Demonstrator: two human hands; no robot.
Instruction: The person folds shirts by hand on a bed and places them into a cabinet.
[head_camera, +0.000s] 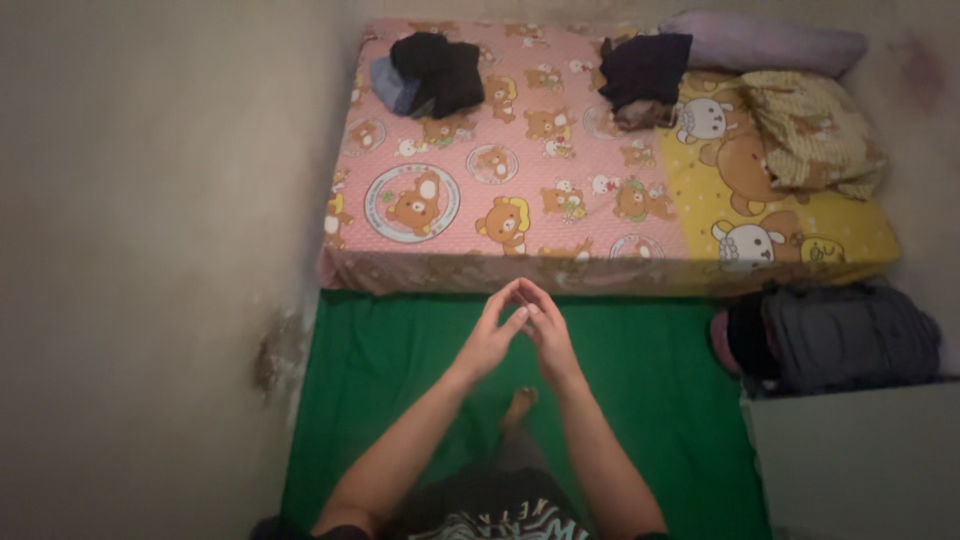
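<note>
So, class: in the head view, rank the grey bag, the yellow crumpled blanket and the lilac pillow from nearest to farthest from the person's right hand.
1. Grey bag, on the floor, right of the right hand.
2. Yellow crumpled blanket, on the mattress's right side.
3. Lilac pillow, at the far right corner.

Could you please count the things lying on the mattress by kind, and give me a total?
Dark clothing piles: 2, one at the upper left and one at the upper middle
Pillows: 1, lilac
Crumpled blankets: 1, yellowish
Total: 4 things on the mattress
</note>
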